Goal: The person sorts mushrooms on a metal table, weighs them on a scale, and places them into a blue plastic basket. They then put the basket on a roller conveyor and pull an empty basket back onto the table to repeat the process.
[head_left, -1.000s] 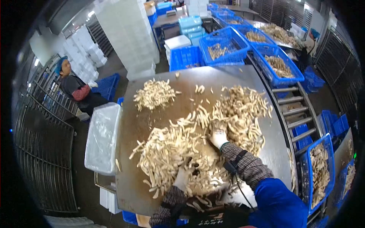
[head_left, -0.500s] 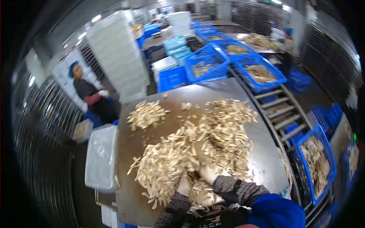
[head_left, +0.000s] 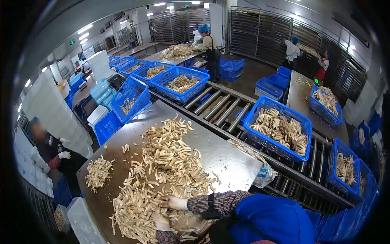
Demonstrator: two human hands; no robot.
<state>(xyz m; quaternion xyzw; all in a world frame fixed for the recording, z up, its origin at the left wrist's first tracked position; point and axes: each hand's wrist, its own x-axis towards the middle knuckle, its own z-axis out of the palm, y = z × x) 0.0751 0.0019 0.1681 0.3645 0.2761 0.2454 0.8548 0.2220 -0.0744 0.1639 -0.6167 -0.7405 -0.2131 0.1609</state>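
While a small mushroom pile (head_left: 98,174) lies leftmost, we have the main mushroom heap (head_left: 174,160) near it; our left hand (head_left: 161,221) touches its near part; our right hand (head_left: 175,202) lies just beside, mushrooms around its fingertips; whether either clasps any, we cannot tell.

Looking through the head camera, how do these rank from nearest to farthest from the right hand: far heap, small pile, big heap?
1. Big heap: right at the right hand.
2. Small pile: off to the left.
3. Far heap: in the background, beyond the blue baskets.
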